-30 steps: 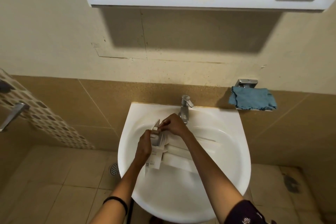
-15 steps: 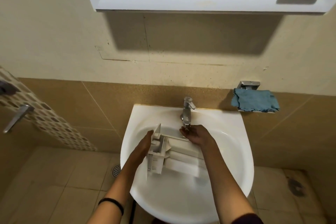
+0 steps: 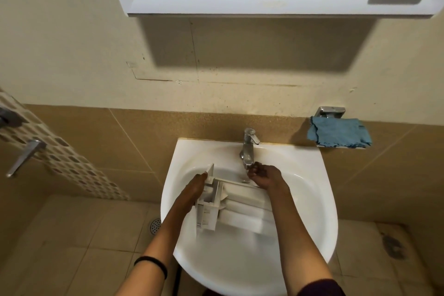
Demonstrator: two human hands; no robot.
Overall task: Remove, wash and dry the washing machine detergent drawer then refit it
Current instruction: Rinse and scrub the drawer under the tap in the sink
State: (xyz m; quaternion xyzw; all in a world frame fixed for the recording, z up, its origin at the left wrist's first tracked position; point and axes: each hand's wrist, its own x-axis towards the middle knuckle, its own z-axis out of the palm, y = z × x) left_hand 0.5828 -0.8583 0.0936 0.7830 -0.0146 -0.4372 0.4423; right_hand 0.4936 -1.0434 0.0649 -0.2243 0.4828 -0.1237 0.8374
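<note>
Detergent drawer [image 3: 236, 206]: your left hand [image 3: 193, 191] grips one end; right hand [image 3: 265, 176] under tap [image 3: 248, 149], hold unclear; it may slip, striking sink [image 3: 320, 223].

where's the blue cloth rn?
Head view, right side: the blue cloth sits against the wall just below a chrome bracket, right of the tap.

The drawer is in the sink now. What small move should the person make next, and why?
Probably lift the tap lever with the right hand: its curled fingers are just under the spout, no water stream shows clearly, and the left hand holds the detergent drawer tilted in the sink, ready for rinsing.
</note>
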